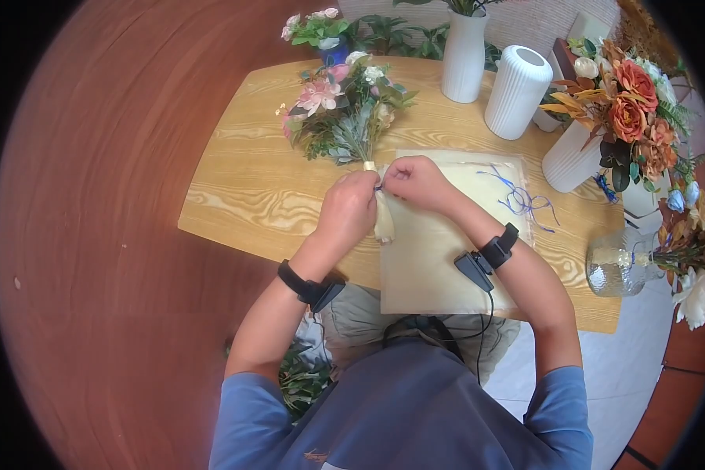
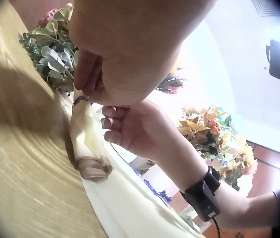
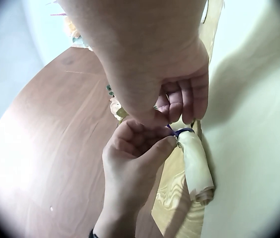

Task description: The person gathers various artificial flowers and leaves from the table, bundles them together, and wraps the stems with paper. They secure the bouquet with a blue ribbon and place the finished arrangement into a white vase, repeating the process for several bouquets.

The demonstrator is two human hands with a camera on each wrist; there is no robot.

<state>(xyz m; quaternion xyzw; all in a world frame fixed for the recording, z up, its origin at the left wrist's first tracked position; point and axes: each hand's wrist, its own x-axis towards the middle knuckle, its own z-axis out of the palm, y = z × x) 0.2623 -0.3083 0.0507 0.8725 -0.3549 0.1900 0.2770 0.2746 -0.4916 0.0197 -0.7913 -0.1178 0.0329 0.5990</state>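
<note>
A bouquet of pink and white artificial flowers [image 1: 319, 97] lies on the table, its stems wrapped in a cream paper roll [image 1: 383, 223]. A thin blue string [image 3: 184, 130] loops around the upper part of the wrapping. From the left side, my left hand [image 1: 348, 208] pinches the string between thumb and fingers, right at the wrapping. On the other side my right hand [image 1: 420, 183] pinches at the same string, thumb against fingertips. Both hands meet close over the knot area, and the fingers partly hide it.
Cream wrapping sheets [image 1: 439, 266] lie under the right forearm, with loose blue strings [image 1: 525, 202] on top. White ribbed vases [image 1: 517, 90] stand at the back right. An orange flower arrangement [image 1: 634, 110] and a glass jar [image 1: 615, 266] are at the right edge.
</note>
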